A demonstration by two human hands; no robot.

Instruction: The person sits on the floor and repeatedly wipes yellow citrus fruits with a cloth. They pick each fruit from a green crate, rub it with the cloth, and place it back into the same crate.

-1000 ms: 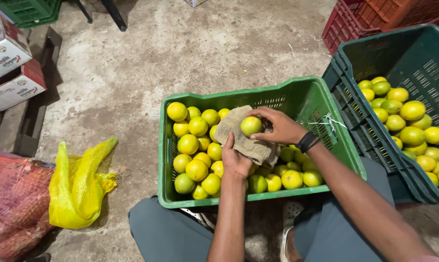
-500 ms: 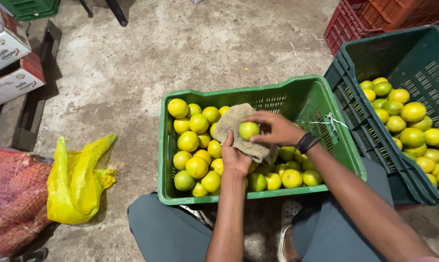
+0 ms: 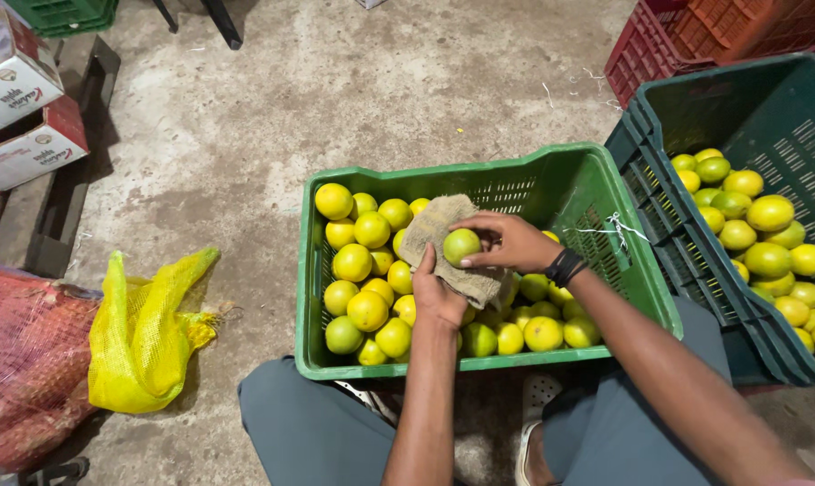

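Left hand (image 3: pixel 439 297) cupping a brown cloth (image 3: pixel 439 247) over the green crate (image 3: pixel 479 364) of citrus, right hand (image 3: pixel 511 243) fingers pinching a yellow-green fruit (image 3: pixel 461 246) against the cloth, darker crate (image 3: pixel 659 216) just beside

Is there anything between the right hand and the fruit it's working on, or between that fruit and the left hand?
The right hand touches the yellow-green fruit directly. A tan cloth lies between that fruit and the left hand, which cups it from below.
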